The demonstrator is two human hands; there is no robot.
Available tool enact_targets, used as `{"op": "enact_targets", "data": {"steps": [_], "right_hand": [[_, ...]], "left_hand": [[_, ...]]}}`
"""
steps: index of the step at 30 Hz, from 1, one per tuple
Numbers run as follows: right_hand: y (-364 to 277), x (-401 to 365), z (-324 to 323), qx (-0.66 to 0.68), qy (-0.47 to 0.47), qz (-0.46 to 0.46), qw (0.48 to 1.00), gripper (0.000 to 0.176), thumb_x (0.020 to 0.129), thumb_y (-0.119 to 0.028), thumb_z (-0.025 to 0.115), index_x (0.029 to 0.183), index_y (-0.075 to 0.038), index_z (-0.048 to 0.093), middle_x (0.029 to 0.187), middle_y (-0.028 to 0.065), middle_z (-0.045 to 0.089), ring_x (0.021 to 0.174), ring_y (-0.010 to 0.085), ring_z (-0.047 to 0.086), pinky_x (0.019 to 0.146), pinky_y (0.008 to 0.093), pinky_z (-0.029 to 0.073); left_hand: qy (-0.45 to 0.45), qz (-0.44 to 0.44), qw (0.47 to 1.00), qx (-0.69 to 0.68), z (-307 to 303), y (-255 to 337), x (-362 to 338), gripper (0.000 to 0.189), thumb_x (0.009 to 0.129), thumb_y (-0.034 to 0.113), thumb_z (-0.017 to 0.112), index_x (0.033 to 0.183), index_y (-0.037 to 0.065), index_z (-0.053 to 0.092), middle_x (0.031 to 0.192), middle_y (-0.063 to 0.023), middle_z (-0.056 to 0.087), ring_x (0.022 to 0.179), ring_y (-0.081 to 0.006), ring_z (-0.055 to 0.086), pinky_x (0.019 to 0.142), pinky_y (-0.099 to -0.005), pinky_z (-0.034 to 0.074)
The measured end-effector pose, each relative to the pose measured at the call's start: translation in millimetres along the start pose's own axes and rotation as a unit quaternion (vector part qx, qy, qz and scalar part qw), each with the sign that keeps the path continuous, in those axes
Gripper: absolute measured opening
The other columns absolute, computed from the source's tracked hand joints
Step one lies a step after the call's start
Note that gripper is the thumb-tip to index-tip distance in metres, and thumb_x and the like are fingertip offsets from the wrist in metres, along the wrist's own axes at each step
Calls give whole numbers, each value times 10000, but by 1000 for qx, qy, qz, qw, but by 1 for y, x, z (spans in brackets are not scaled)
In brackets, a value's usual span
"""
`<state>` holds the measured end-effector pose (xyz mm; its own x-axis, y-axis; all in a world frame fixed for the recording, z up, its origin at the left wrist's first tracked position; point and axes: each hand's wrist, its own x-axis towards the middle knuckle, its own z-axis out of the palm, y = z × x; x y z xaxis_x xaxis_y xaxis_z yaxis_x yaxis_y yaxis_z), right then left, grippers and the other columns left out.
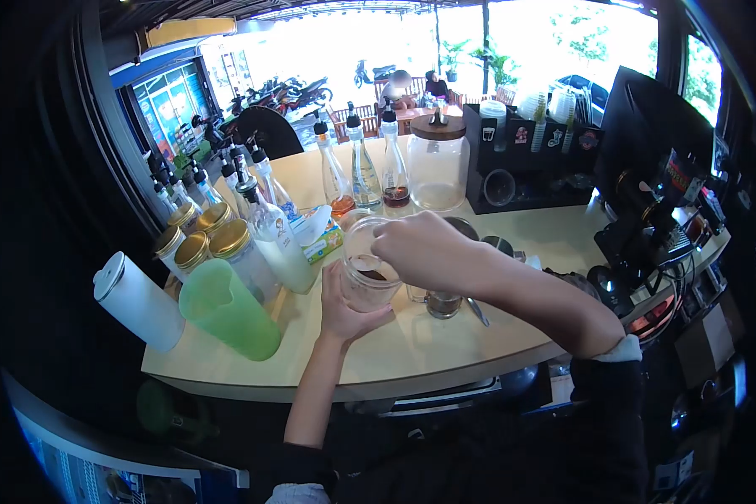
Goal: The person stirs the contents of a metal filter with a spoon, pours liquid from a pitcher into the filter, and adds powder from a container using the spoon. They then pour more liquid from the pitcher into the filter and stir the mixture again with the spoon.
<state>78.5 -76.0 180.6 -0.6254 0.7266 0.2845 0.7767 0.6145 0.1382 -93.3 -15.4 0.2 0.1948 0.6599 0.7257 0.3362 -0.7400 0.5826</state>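
A clear cup (368, 294) with a little dark contents at its bottom is tilted over the counter. My left hand (344, 312) is wrapped round its lower side. At the upper rim my right hand (424, 245) is closed in a fist, its fingertips turned away from view. What those fingers hold, if anything, is hidden. Just below my right forearm stands a small glass (443, 304), with a thin metal utensil (478, 312) beside it. A milky-white pump bottle (281, 252) stands left of the cup.
A green pitcher (227, 311), a white tumbler (139, 302) and several gold-lidded jars (229, 241) crowd the left. Behind are syrup bottles (395, 172) and a wooden-lidded jar (438, 168). A black cup organizer (525, 168) and monitor (651, 134) stand right. The counter edge (344, 392) is near me.
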Motion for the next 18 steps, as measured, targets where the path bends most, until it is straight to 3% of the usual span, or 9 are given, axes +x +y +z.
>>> {"op": "enact_targets", "data": {"steps": [6,8,9,15,18], "right_hand": [[3,24,-7,-36,-34,-38,998,110,743,-47,590,817,-13,664,871,151,659,822,314,659,800,422,512],[13,17,-4,53,85,-28,995,126,789,-76,575,868,-24,658,911,138,654,854,320,646,844,423,488],[16,11,-6,86,136,-20,987,147,828,-104,560,921,-31,647,940,123,643,871,319,634,824,418,489],[47,-43,-13,98,188,65,975,166,839,-108,571,961,-11,628,947,121,614,865,314,618,783,395,495],[67,-78,-4,124,213,100,964,159,831,-91,585,959,-1,615,914,115,606,829,287,609,742,359,490]], "left_hand": [[-17,-27,999,-8,-1,-14,-4,990,478,266,883,1293,24,376,1198,-171,467,1156,-326,479,991,-425,414],[-9,-99,988,-121,1,-12,-4,1034,511,224,885,1341,26,299,1257,-189,453,1208,-307,461,1022,-431,398],[-8,-100,987,-122,2,-12,-4,1034,511,224,885,1341,26,299,1257,-189,453,1208,-307,461,1022,-431,398],[18,-95,988,-117,4,-31,-3,1092,578,156,870,1408,29,172,1344,-199,402,1247,-308,432,1044,-417,367],[27,-121,982,-144,5,-24,-3,1091,585,195,868,1409,19,175,1359,-197,383,1263,-314,415,1048,-425,357]]}}
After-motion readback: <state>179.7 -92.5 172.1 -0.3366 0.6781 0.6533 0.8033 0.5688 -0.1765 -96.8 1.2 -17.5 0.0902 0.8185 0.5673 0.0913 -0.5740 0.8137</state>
